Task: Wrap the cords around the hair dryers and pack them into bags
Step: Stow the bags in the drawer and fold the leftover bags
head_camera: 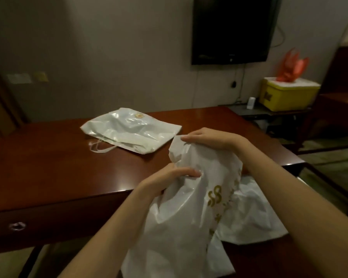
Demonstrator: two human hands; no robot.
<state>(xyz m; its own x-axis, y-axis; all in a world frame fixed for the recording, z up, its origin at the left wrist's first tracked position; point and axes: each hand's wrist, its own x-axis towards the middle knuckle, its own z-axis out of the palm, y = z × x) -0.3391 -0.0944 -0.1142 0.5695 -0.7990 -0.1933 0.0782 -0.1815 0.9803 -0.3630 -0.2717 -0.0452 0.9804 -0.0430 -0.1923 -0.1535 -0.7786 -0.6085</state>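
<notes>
A white plastic bag with gold print (pixel 191 207) hangs over the near edge of the dark wooden table (pixel 54 163). My left hand (pixel 169 177) grips its left side near the top. My right hand (pixel 207 138) pinches the bag's upper edge. Both hands hold the mouth of the bag bunched. Another white bag (pixel 251 215) lies under it on the right. A third white bag (pixel 131 130), bulging, lies flat further back with its drawstring loop (pixel 100 147) trailing out. No hair dryer or cord is visible.
A black TV (pixel 233 29) hangs on the wall ahead. At the back right, a yellow box with a white lid (pixel 287 95) and an orange bag (pixel 291 67) on it sits on a low stand. A drawer knob (pixel 17 225) shows on the table front.
</notes>
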